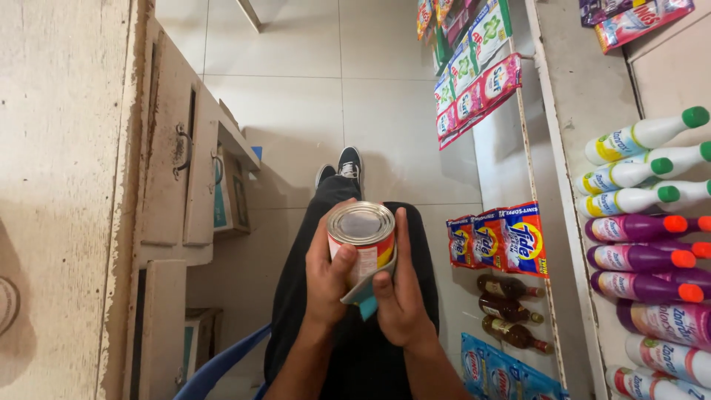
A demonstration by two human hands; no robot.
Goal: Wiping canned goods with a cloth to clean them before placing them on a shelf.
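I hold a metal can with a red, white and yellow label upright over my lap, its silver lid facing the camera. My left hand wraps the can's left side, thumb across the label. My right hand grips its right side, fingers pointing up along it. A teal and white cloth or card is pinched under the can between both hands. My black trousers and black-and-white shoes show below.
A worn wooden counter with drawers and metal handles stands at left. At right, shelves carry white and purple bottles, hanging detergent sachets, brown bottles. Tiled floor lies ahead; a blue chair edge sits under me.
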